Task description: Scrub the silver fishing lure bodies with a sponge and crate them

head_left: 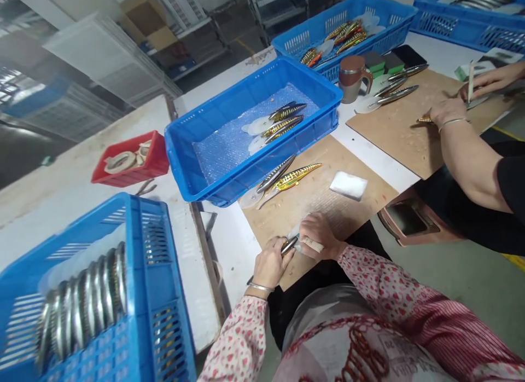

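Observation:
My left hand is closed around a fishing lure, holding it low over the brown board. Close beside it, my right hand grips a tool with a pale, wrapped handle; its working end meets the lure's clear lip, and its exact kind is hidden by my fingers. Farther up the board lie a silver lure and a gold striped lure, both with clear lips. A white pad rests to their right.
Behind the board stands a blue tray with several lures on bubble wrap. A red box holds tape rolls. At lower left, a blue crate contains silver lures. On the right, a co-worker's hands work near a mug.

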A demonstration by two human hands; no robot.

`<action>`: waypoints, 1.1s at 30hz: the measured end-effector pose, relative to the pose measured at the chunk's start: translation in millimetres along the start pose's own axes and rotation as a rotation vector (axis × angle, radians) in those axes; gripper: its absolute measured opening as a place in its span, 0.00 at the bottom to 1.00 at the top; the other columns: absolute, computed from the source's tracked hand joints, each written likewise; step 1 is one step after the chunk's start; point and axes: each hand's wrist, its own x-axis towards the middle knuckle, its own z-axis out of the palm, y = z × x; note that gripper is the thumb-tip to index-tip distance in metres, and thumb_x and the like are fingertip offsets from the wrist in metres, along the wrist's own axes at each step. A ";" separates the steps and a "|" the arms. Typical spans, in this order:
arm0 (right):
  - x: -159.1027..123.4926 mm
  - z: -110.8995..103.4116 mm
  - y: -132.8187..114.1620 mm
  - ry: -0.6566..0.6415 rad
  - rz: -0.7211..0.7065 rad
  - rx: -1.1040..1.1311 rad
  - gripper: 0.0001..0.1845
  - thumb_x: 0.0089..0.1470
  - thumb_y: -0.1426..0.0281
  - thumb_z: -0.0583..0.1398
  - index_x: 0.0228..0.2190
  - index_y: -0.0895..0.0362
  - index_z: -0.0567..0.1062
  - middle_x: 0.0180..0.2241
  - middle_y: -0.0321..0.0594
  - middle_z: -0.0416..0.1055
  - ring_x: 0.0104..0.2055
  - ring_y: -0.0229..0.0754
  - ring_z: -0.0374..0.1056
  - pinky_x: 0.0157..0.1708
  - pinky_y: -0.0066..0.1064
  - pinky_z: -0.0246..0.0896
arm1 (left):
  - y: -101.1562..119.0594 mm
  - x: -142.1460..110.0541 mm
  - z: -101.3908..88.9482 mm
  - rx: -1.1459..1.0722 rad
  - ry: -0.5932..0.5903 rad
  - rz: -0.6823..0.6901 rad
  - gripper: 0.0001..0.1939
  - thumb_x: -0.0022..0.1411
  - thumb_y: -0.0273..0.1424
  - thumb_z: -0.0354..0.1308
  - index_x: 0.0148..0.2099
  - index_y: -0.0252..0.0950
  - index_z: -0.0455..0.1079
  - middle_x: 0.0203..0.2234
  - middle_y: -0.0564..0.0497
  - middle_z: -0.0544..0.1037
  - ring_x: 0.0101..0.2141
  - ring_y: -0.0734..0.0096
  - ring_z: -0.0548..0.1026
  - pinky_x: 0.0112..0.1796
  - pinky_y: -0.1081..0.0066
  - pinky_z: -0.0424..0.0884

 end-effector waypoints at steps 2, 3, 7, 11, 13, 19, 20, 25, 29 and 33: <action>-0.6 -0.3 0.8 0.006 -0.010 0.017 0.05 0.40 0.70 0.55 0.22 0.55 0.61 0.22 0.35 0.61 0.31 0.42 0.56 0.39 0.38 0.46 | -0.1 -0.3 0.5 -0.002 0.004 0.004 0.13 0.64 0.39 0.50 0.45 0.38 0.66 0.39 0.48 0.74 0.40 0.67 0.74 0.35 0.71 0.71; -0.9 -0.7 1.2 0.009 -0.012 0.028 0.05 0.40 0.70 0.55 0.22 0.55 0.60 0.22 0.35 0.60 0.31 0.42 0.56 0.39 0.38 0.46 | -0.4 -0.5 0.8 -0.005 0.007 0.004 0.13 0.64 0.40 0.50 0.45 0.38 0.66 0.39 0.48 0.74 0.40 0.67 0.74 0.35 0.71 0.71; -2.6 -0.9 2.7 0.006 -0.019 0.073 0.05 0.42 0.70 0.55 0.22 0.55 0.60 0.22 0.34 0.60 0.31 0.41 0.56 0.39 0.37 0.46 | -1.7 -0.7 1.5 -0.018 0.007 -0.002 0.14 0.64 0.41 0.50 0.45 0.38 0.66 0.39 0.48 0.74 0.40 0.66 0.75 0.35 0.70 0.71; -2.9 2.2 2.9 0.053 0.010 0.060 0.03 0.42 0.72 0.54 0.22 0.55 0.61 0.22 0.34 0.61 0.31 0.40 0.56 0.39 0.36 0.46 | -2.7 -0.3 1.8 -0.028 0.017 0.000 0.13 0.64 0.40 0.50 0.45 0.38 0.66 0.39 0.48 0.75 0.39 0.67 0.75 0.36 0.70 0.71; -2.0 3.0 1.8 0.063 0.027 0.029 0.03 0.41 0.73 0.54 0.22 0.56 0.61 0.23 0.34 0.61 0.31 0.40 0.56 0.39 0.36 0.46 | -2.7 -0.7 2.4 -0.029 0.027 0.004 0.12 0.64 0.39 0.50 0.45 0.38 0.66 0.39 0.48 0.75 0.40 0.67 0.74 0.37 0.70 0.71; 1.3 -1.5 -2.7 -0.018 0.048 -0.003 0.04 0.39 0.73 0.55 0.21 0.56 0.61 0.23 0.35 0.62 0.32 0.41 0.57 0.40 0.36 0.47 | 0.1 -2.7 3.2 0.026 0.020 -0.015 0.14 0.64 0.40 0.49 0.46 0.38 0.65 0.41 0.48 0.74 0.41 0.66 0.74 0.37 0.70 0.71; 1.6 -2.2 -2.9 -0.033 0.051 0.003 0.04 0.39 0.73 0.55 0.21 0.55 0.61 0.22 0.34 0.62 0.32 0.41 0.57 0.40 0.36 0.47 | 0.8 -2.9 2.9 0.036 0.020 -0.016 0.13 0.64 0.40 0.49 0.46 0.38 0.65 0.41 0.48 0.74 0.40 0.66 0.74 0.37 0.70 0.71; 2.0 -2.2 -3.2 -0.025 0.067 0.008 0.05 0.40 0.73 0.55 0.21 0.55 0.60 0.22 0.33 0.62 0.31 0.40 0.57 0.40 0.36 0.47 | 1.0 -3.4 3.4 0.053 0.037 -0.011 0.13 0.65 0.40 0.49 0.45 0.38 0.65 0.40 0.48 0.74 0.40 0.67 0.74 0.36 0.71 0.71; 2.2 -2.1 -3.5 -0.024 0.056 -0.012 0.05 0.40 0.74 0.56 0.22 0.56 0.61 0.23 0.34 0.63 0.32 0.41 0.57 0.40 0.36 0.46 | -0.5 -4.0 5.8 0.056 0.044 -0.010 0.14 0.65 0.40 0.48 0.46 0.37 0.65 0.41 0.47 0.74 0.40 0.66 0.74 0.37 0.70 0.71; 0.9 -3.9 -1.9 -0.050 0.027 0.017 0.05 0.39 0.74 0.56 0.21 0.56 0.61 0.23 0.34 0.62 0.32 0.41 0.57 0.40 0.36 0.46 | -0.1 -4.0 5.9 0.068 0.034 -0.013 0.14 0.65 0.40 0.47 0.46 0.37 0.65 0.42 0.47 0.74 0.41 0.66 0.74 0.37 0.70 0.71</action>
